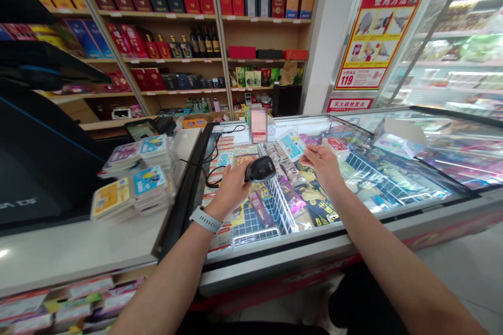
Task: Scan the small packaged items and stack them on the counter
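My left hand [231,188], with a grey watch band on the wrist, is closed around a black handheld barcode scanner [261,169]. Its head points to the right, over the glass top of a chest freezer [220,243]. In my right hand [323,165], a flat light-blue and white packet [291,145] is pinched at its right edge and tilted up. A gap separates scanner and packet. Another light-blue packet [225,159] lies on the glass just beyond my left hand. A red and white packet [336,145] rests past my right hand.
Stacks of similar packets [150,180] stand on the white counter [118,238] at left, beside a dark checkout machine [39,157]. A black cable [214,152] trails over the freezer's left edge. An open carton [401,138] sits farther right. Shelves of boxes and bottles rise behind.
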Tool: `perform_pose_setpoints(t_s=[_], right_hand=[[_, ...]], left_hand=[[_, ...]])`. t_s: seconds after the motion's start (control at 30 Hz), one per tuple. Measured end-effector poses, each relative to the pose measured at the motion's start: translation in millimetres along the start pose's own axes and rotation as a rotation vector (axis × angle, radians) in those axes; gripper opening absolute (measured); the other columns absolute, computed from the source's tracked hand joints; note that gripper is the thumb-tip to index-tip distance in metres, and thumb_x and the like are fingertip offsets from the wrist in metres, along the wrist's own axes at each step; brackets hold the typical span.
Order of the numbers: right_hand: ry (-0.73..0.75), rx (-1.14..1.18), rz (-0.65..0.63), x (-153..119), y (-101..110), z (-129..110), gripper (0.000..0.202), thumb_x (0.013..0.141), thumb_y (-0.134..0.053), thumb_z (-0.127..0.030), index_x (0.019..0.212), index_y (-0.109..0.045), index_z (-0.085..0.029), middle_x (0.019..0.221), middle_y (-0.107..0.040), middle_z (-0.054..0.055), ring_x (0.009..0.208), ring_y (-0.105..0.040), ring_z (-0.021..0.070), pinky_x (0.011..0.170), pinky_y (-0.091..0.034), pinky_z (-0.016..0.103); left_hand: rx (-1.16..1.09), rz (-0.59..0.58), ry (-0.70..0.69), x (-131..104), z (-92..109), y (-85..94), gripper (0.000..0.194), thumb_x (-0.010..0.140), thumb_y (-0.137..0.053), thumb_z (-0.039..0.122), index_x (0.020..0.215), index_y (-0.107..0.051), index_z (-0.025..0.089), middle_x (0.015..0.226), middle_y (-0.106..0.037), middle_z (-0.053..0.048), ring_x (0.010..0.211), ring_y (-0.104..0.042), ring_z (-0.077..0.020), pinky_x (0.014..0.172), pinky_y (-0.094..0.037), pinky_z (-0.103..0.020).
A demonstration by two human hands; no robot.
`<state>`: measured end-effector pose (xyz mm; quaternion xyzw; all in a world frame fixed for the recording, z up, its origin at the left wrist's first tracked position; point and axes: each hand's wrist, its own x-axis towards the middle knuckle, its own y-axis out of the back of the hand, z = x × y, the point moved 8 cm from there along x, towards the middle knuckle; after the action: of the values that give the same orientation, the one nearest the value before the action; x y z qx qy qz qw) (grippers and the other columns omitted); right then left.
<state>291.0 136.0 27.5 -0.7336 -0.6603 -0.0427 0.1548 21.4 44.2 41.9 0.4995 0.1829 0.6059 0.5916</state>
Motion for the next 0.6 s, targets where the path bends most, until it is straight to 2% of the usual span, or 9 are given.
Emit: perform_pose_setpoints(t_s=[0.13,0.3,0.47,0.6], right_hand=[[0.007,0.012,-0.029,-8.3,-15.4,-7.6,0.052,0.061,-0.091,-0.052,0.095,-0.068,-0.02,0.076,-0.073,0.0,0.067,-0.072,0.0158,0.076,-0.066,0.034],[0.073,0.022,-0.067,-23.8,-46.5,-33.8,0.044,0.064,-0.089,-0.044,0.095,-0.069,-0.021,0.078,-0.073,0.001,0.069,-0.071,0.016,0.075,-0.065,0.034],[0.215,-0.07,-0.138,-48.6,-91.2,-69.9,0.033,0.074,-0.082,-0.039,0.098,-0.069,-0.022,0.084,-0.073,0.004,0.074,-0.07,0.0179,0.075,-0.062,0.035],[0.366,-0.232,-0.229,-79.2,-139.0,-98.2,0.018,0.084,-0.073,-0.029,0.101,-0.071,-0.025,0.092,-0.073,0.004,0.082,-0.069,0.0195,0.082,-0.06,0.037]], left_hand=[[-0.001,0.007,-0.011,0.1,2.5,1.6,0.062,0.082,-0.053,0.006,0.142,-0.052,0.023,0.146,-0.063,-0.011,0.136,-0.058,-0.0299,0.121,-0.031,-0.061],[0.016,0.008,-0.014,-0.3,3.7,0.6,0.062,0.084,-0.055,0.007,0.143,-0.053,0.025,0.143,-0.065,-0.01,0.134,-0.059,-0.0297,0.119,-0.034,-0.057],[0.005,0.029,-0.022,-1.8,1.2,0.3,0.061,0.085,-0.056,0.009,0.143,-0.051,0.023,0.139,-0.067,-0.011,0.132,-0.06,-0.0296,0.12,-0.031,-0.058],[0.037,0.034,-0.005,0.6,-1.2,0.6,0.044,0.084,-0.057,0.01,0.127,-0.062,0.017,0.125,-0.073,-0.014,0.126,-0.063,-0.0326,0.118,-0.035,-0.057]])
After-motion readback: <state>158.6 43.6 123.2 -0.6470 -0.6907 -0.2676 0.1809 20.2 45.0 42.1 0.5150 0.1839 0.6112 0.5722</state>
